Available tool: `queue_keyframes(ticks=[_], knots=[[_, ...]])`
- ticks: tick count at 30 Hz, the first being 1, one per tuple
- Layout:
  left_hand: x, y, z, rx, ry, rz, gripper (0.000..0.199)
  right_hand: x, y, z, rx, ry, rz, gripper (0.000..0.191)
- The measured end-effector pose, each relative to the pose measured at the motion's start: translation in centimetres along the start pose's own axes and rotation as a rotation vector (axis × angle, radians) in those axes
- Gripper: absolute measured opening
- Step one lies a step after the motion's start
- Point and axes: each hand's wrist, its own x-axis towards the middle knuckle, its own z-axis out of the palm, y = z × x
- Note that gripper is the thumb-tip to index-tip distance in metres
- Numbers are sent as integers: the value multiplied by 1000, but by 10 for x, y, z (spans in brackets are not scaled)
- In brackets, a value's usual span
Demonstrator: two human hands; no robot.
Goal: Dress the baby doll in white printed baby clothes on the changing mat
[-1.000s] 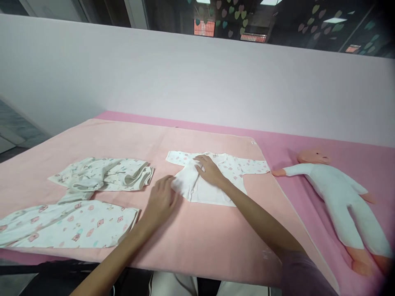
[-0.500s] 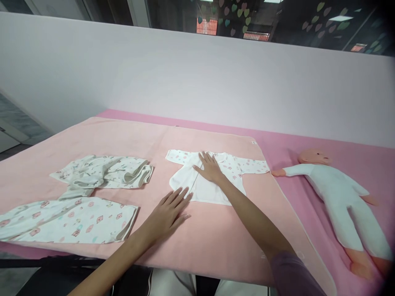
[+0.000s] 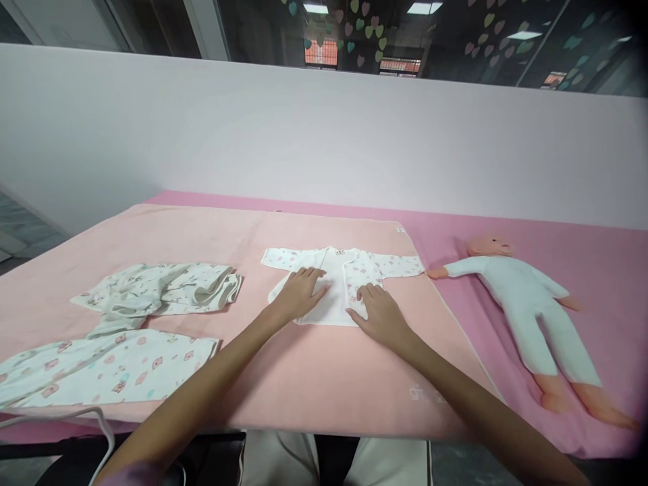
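Note:
A small white baby shirt (image 3: 337, 287) with a pink animal print lies face up, its sleeves spread to both sides. Its front is parted, and plain white cloth shows in the middle. My left hand (image 3: 300, 295) rests over the left front panel, thumb and fingers apart, covering much of that panel. On the right front panel, my right hand (image 3: 383, 316) touches the printed cloth with bent fingers, its thumb held away from them. Neither hand shows cloth pinched in it.
Folded printed baby clothes (image 3: 167, 290) and another printed garment (image 3: 131, 368) lie at left. A baby doll (image 3: 521, 297) in a white body lies at right, one hand near the shirt's sleeve. Beneath is a peach mat (image 3: 324, 385) on a pink cover (image 3: 445, 233). A white wall (image 3: 324, 135) stands behind.
My right hand has moved off the shirt's upper middle down onto its right front panel. My left hand has moved up from the lower hem onto the left panel. The shirt's front now lies parted.

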Motion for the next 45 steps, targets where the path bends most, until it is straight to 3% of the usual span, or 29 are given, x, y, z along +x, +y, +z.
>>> queue_keyframes(ticks=[5,9,17,22,28,32,35,38,42,45], knots=[[105,10,46,-101,-115,-237,39,-19,14,8,-49,-78,32,31],[145,5,63,-125,-174,-294,38,-18,11,19,-74,-55,-35,41],[148,-24,69,-346,-156,-313,50,-2,0,10,-103,-176,-87,37],[146,-27,74,-409,-113,-311,50,17,-14,1,-115,-275,-66,20],[142,-26,76,-385,-96,-327,41,9,-16,8,-9,-179,-42,5],[146,-23,74,-336,-101,-360,32,0,-14,11,115,-149,14,7],[164,-10,72,-314,-121,-396,32,-4,6,-4,386,-117,158,17],[187,16,74,-356,-129,-328,43,-17,52,-29,526,-7,326,24],[191,48,86,-419,-113,-93,51,-53,117,-52,284,71,452,28],[172,51,103,-313,-54,124,51,-72,130,-51,114,224,346,30]])
